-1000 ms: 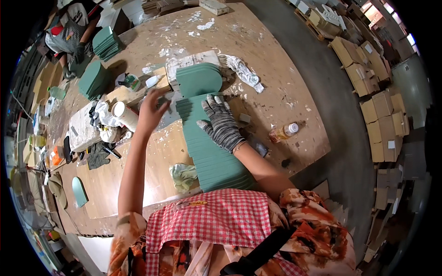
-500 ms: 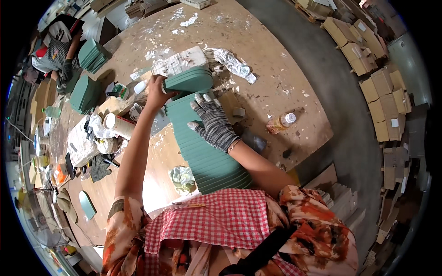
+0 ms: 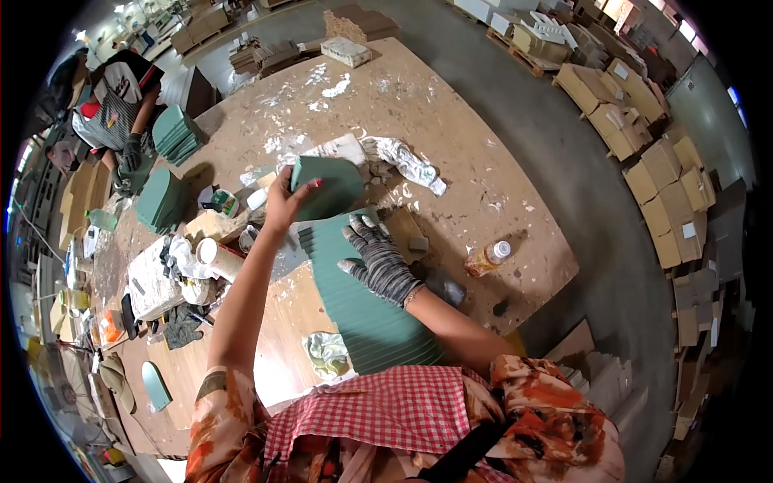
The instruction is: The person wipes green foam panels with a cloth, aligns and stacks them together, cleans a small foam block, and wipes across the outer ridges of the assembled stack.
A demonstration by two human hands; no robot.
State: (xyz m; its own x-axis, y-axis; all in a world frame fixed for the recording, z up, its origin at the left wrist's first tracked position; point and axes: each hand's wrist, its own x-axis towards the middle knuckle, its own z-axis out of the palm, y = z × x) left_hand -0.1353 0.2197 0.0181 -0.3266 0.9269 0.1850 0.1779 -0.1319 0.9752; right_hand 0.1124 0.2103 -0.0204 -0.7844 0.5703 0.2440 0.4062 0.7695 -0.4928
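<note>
A fanned row of overlapping green panels runs from near my apron to the middle of the table. My right hand, in a striped grey glove, lies on its far end with fingers spread. Beyond it, my bare left hand grips a green panel by its left edge, thumb on the near face. That panel is tilted up, and I cannot tell whether more than one is in the grip. Behind it lies a paint-stained white block, partly hidden.
A bottle with a white cap stands right of the row. A crumpled white cloth lies beyond. Left are a white tub, a folded cloth and green panel stacks. A co-worker handles a green piece at far left.
At the row's far end, a green panel that lay flat is now tilted up in my left hand. My right hand stays on the row. The view has tilted, showing more of the far room.
</note>
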